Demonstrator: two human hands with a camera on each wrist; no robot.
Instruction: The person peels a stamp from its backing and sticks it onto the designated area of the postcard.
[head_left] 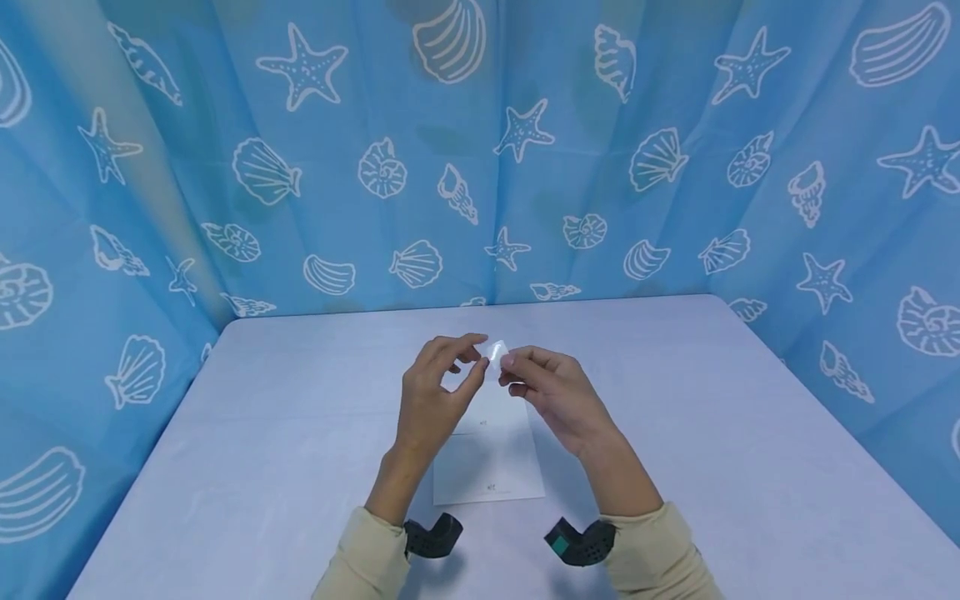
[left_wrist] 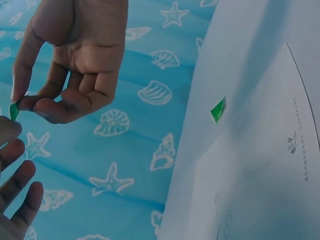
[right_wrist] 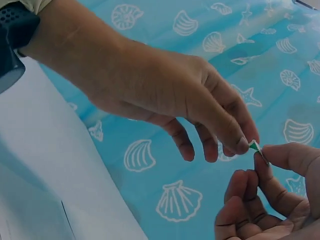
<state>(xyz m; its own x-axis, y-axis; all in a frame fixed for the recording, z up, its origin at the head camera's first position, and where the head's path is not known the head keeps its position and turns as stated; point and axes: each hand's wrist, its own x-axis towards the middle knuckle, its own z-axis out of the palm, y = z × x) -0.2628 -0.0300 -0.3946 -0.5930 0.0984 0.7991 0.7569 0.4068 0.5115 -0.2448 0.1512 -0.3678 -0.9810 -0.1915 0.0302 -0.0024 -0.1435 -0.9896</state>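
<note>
Between the two hands, above the table, is a small glossy piece (head_left: pixel 497 353); it looks white in the head view and green in the wrist views. My right hand (head_left: pixel 557 385) pinches it between thumb and forefinger, the other fingers curled in. My left hand (head_left: pixel 438 390) comes from the other side, its thumb tip at the edge of the piece. A gap shows between that thumb and the forefinger. In the left wrist view, another small green four-sided piece (left_wrist: pixel 218 110) appears to lie on the white surface; the head view does not show it.
White paper sheets (head_left: pixel 487 467) with small print lie below the hands on the pale table (head_left: pixel 300 450). Behind and beside the table hangs a blue curtain (head_left: pixel 337 200) with white shells and starfish. Black devices (head_left: pixel 435 537) sit at both wrists.
</note>
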